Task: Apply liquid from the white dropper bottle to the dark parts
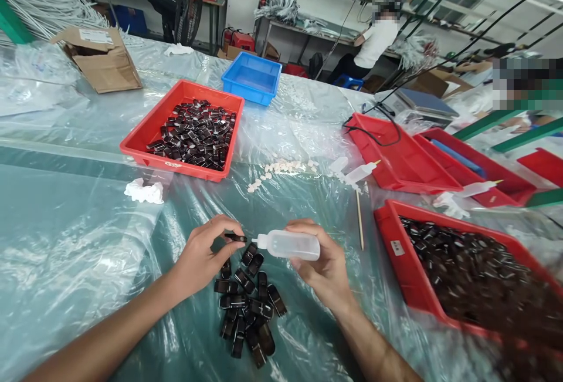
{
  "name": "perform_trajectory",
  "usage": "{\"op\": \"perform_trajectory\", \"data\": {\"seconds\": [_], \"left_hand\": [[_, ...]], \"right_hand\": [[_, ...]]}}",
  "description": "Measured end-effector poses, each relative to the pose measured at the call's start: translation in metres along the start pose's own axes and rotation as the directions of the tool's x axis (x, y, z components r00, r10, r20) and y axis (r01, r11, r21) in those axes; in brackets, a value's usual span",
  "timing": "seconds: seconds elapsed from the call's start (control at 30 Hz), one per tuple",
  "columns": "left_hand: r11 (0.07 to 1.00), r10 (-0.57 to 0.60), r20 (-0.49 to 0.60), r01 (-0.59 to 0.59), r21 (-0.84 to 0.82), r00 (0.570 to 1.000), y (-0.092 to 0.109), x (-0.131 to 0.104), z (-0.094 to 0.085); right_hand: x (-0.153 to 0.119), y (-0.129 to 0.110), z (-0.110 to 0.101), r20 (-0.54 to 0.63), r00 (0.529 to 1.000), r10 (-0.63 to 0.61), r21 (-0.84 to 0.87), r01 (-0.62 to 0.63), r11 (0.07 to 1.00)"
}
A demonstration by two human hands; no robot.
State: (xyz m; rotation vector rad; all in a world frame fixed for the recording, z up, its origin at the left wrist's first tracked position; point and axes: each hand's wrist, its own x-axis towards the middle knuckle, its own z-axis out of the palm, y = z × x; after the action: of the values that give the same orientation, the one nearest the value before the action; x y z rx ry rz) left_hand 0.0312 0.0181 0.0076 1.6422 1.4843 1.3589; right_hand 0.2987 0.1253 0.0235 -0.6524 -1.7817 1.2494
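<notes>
Pinched in our left hand [203, 256], near centre, one small black clip [235, 237] meets the squeeze bottle [290, 244] gripped by our right hand [323, 267]. We judge the clip light, stiff, glossy; hold its edges.

No words or numbers can be read here. The brown cardboard box [100, 57] at the back of the worktop has a white paper label [95, 36] with dark print, but the print is too small to make out. The red plastic tray [413, 270] on the right has a little white sticker [397, 247] on its side, and its marks are too tiny to read.
</notes>
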Motion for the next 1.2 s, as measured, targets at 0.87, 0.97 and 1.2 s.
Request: {"op": "perform_trajectory", "data": {"seconds": [0.87,0.97,1.2], "left_hand": [[0.981,0.176,0.035,-0.178,0.074,0.984,0.004,-0.002,0.003],[0.984,0.164,0.038,-0.166,0.065,0.986,0.003,-0.001,0.002],[0.998,0.064,-0.003,-0.064,-0.014,0.998,0.002,-0.002,0.001]], "right_hand": [[-0.010,-0.016,0.009,0.124,0.971,-0.202,-0.325,0.233,0.917],[-0.012,-0.013,0.008,0.130,0.976,-0.177,-0.288,0.207,0.935],[0.004,0.013,-0.009,0.007,0.971,0.239,0.217,-0.235,0.948]]}}
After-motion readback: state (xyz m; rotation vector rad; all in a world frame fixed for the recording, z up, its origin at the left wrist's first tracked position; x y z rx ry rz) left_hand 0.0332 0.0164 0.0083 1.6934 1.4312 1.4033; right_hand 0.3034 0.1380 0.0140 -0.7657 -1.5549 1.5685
